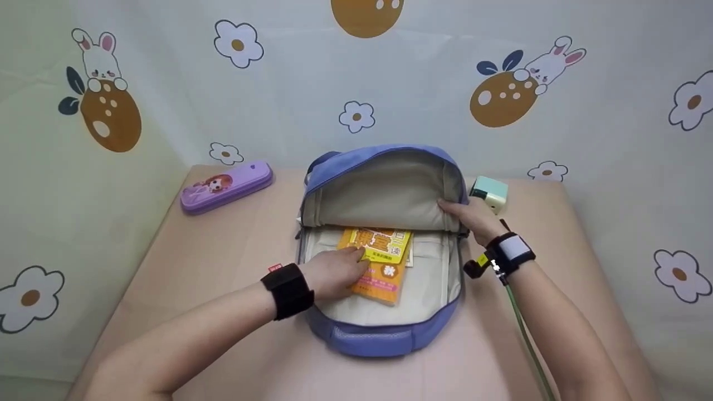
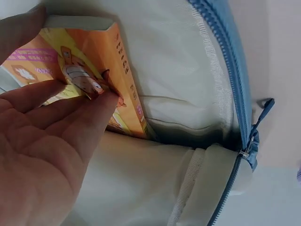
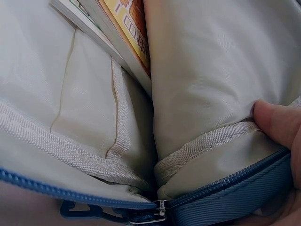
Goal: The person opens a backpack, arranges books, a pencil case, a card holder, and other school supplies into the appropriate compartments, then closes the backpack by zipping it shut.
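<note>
A blue backpack lies unzipped, with its front flap raised and the pale lining showing. Inside are an orange book and a yellow-covered book, their far ends under the flap. White page edges also show in the right wrist view. My left hand touches the orange book, its fairly straight fingers on the cover and its thumb by the near end. My right hand pinches the flap's right edge, thumb on the lining; the other fingers are mostly hidden behind the fabric.
A purple pencil case lies at the table's back left. Behind my right hand stands a small mint-and-cream box-shaped object. A green cable runs along my right forearm. Printed cloth hangs behind the table.
</note>
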A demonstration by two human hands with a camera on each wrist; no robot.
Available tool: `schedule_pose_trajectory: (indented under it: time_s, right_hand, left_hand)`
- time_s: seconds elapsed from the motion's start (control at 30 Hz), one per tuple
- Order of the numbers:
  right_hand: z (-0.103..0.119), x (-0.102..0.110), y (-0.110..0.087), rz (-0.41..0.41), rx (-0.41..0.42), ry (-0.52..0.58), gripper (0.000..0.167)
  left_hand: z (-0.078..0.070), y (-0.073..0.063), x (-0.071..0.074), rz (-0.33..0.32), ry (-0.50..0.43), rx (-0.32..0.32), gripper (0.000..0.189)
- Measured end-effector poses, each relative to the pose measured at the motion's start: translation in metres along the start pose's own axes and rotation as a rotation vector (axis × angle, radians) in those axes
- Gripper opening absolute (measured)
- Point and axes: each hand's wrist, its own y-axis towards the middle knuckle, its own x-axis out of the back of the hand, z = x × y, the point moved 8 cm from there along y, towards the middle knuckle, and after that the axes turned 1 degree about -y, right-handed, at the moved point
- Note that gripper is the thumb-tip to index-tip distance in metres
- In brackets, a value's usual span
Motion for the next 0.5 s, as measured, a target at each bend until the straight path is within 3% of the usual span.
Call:
schedule_pose_trajectory:
  time_s: [0.23,0.5]
  right_hand:
    - [0.001,-0.001,-0.002,0.015,-0.014,0.033,0.070]
    - [0.000,0.000,-0.001,-0.003,-0.009,0.023,0.065]
  left_hand:
    - [-0.002,0.012,0.009,-0.095,0.013,-0.001,0.047]
    - [0.005,0.032,0.018,-0.213,0.025,0.025,0.034]
